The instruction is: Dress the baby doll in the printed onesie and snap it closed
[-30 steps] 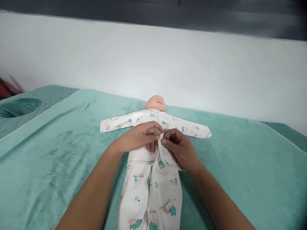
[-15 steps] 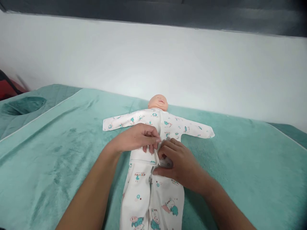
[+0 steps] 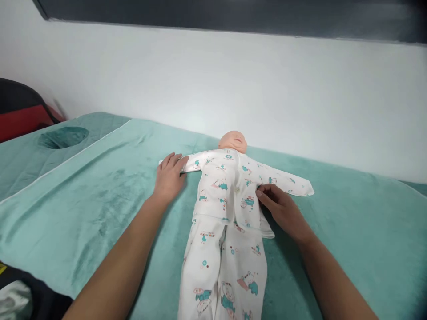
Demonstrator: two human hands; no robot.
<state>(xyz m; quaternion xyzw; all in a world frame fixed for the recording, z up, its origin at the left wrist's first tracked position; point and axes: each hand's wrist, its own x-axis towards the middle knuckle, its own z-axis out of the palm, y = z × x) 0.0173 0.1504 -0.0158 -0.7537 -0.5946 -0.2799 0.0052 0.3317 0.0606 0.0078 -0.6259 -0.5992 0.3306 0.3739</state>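
A baby doll (image 3: 233, 140) lies on its back, dressed in a white printed long-sleeved top (image 3: 215, 186) and matching trousers (image 3: 230, 284). Its arms are stretched out to the sides, and the front edges of the top meet down the middle. On the sleeve at the left rests my left hand (image 3: 169, 175), fingers extended over the cuff end, which it partly hides. At the right side of the top, just below the armpit, my right hand (image 3: 280, 206) pinches the fabric between thumb and fingers. The lower right hem flares out from the waist.
A teal plush cover (image 3: 110, 186) spreads under the doll, with a hollow (image 3: 63, 137) at the far left. Behind stands a white wall (image 3: 213, 80). A red and black object (image 3: 25, 111) is at the left edge, and dark cloth (image 3: 43, 293) at lower left.
Both hands have left the front opening of the top. My left hand has moved out to the sleeve, my right hand to the top's right side. The view has shifted left.
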